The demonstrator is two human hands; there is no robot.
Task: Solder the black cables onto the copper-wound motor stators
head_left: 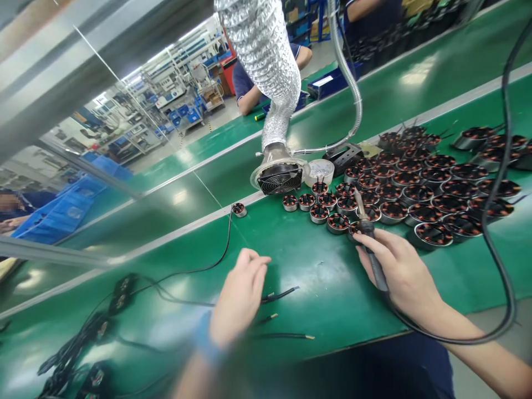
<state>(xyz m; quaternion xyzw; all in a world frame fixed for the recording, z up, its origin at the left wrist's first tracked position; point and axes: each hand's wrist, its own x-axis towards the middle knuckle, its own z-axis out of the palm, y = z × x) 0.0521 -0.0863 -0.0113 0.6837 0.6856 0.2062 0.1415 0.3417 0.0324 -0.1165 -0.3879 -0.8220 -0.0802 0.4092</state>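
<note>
My right hand (405, 271) is wrapped round the dark handle of a soldering iron (368, 230), its metal tip pointing up and away from me, in front of the round motor stators. My left hand (241, 285), with a blue band at the wrist, hovers over the green bench with its fingers bent and fingertips close together. Nothing shows between them. Beside and beneath it lie black cables (286, 336) with stripped ends. A single small stator (239, 209) stands at the bench's far edge with a black cable running to it.
Rows of metal-rimmed stators (393, 210) cover the right side. A fume extraction hood (280, 177) hangs from a foil duct (266, 61), next to a white tub (320, 170). Black cable bundles (83, 338) lie at left. The iron's cord (501, 188) loops at right. Other people sit across the line.
</note>
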